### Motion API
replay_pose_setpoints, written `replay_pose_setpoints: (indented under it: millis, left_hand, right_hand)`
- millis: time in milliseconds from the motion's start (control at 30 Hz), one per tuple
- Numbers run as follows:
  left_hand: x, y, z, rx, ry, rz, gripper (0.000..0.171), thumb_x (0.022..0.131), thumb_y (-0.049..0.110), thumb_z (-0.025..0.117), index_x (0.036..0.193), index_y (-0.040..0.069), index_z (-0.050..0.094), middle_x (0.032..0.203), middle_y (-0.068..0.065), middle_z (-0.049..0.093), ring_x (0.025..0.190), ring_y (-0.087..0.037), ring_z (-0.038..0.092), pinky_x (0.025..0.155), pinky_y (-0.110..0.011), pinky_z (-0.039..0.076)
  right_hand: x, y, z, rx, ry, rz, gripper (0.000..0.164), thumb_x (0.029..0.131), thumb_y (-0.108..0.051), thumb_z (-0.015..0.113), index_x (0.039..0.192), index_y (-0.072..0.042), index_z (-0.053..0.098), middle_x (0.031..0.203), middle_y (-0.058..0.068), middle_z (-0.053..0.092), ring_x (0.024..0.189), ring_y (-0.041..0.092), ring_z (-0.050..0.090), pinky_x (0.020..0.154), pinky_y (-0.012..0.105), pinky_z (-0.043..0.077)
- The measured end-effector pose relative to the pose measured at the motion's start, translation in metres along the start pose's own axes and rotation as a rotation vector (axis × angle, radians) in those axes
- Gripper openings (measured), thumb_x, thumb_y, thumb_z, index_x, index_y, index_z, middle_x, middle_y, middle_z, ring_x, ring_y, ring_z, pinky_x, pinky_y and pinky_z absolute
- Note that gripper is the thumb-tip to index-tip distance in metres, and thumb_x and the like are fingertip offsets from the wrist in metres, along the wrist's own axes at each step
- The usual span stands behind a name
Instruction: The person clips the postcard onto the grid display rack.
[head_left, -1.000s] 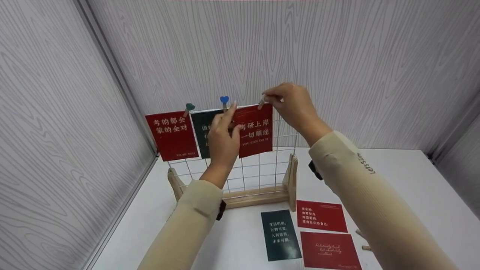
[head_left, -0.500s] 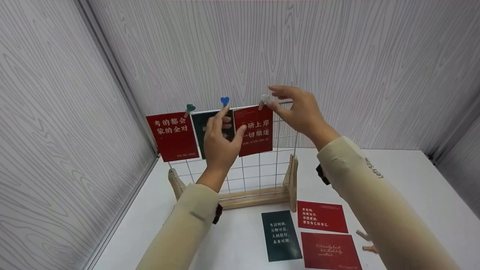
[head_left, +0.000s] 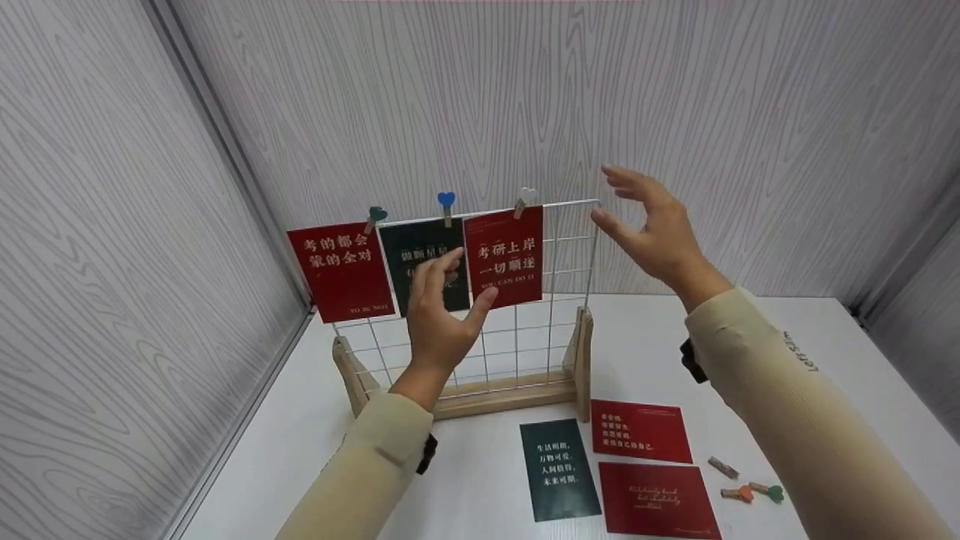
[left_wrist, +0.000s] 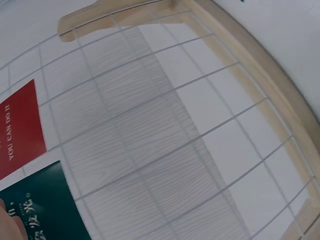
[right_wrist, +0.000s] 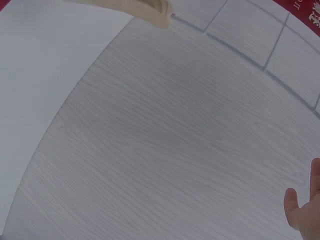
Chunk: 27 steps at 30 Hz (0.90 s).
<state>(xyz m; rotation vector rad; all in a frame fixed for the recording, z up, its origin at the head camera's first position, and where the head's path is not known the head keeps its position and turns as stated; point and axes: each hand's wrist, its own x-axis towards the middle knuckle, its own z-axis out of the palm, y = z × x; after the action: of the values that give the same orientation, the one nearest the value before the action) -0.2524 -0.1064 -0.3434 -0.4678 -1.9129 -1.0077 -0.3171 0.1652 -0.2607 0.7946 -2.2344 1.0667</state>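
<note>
A white wire grid rack [head_left: 517, 337] on a wooden stand has three cards along its top. Leftmost is a red card [head_left: 349, 285] under a clothespin with a green heart [head_left: 376, 215]. The green card [head_left: 397, 247] hangs from a blue-heart clothespin [head_left: 447, 204], and another red card [head_left: 514, 232] from a white-heart one [head_left: 524, 199]. My left hand [head_left: 442, 322], fingers relaxed, overlaps the green card's lower part in the head view, thumb toward the right red card. Spread and holding nothing, my right hand [head_left: 664, 232] is off the rack's upper right corner.
On the white table before the rack lie a green card [head_left: 561, 472] and two red cards, one farther [head_left: 641, 433], one nearer [head_left: 660, 501]. Beside them are three loose clothespins, one with an orange heart [head_left: 739, 494]. Grey wood-patterned panels [head_left: 480, 97] stand behind and at the sides.
My right hand has let go of the white-heart clothespin and moved right, fingers spreading. My left hand has slid down from the cards' top edge; the white-heart clothespin stays on the red card.
</note>
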Motion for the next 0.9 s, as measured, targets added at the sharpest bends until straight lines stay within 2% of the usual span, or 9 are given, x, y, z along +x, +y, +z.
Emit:
replay_pose_setpoints:
  millis: [300,667,900]
  left_hand:
    - [-0.039,-0.010,0.008,-0.021,-0.101,-0.058,0.060,0.083,0.033,0.073,0.132,0.008,0.050,0.123,-0.007,0.051,0.111,-0.018,0.050,0.093,-0.039,0.044]
    - [-0.090,-0.019,0.028,-0.038,-0.219,-0.101,0.058,0.081,0.030,0.077,0.129,0.008,0.053,0.120,-0.004,0.056,0.108,-0.019,0.054,0.091,-0.037,0.046]
    - [-0.117,-0.024,0.037,-0.018,-0.328,-0.181,0.057,0.083,0.035,0.074,0.129,0.010,0.054,0.123,-0.001,0.056,0.110,-0.017,0.052,0.092,-0.038,0.046]
  right_hand:
    - [-0.037,0.039,-0.021,-0.061,-0.023,0.081,0.059,0.091,-0.034,0.064,0.142,-0.012,0.043,0.142,0.012,0.044,0.126,0.036,0.043,0.100,0.063,0.029]
    - [-0.098,0.087,-0.035,-0.096,-0.058,0.218,0.064,0.090,-0.033,0.067,0.145,-0.013,0.041,0.143,0.015,0.041,0.126,0.040,0.041,0.096,0.067,0.029]
    - [-0.138,0.110,-0.043,-0.135,-0.075,0.295,0.065,0.090,-0.033,0.066,0.145,-0.011,0.039,0.143,0.019,0.041,0.124,0.044,0.041,0.094,0.069,0.029]
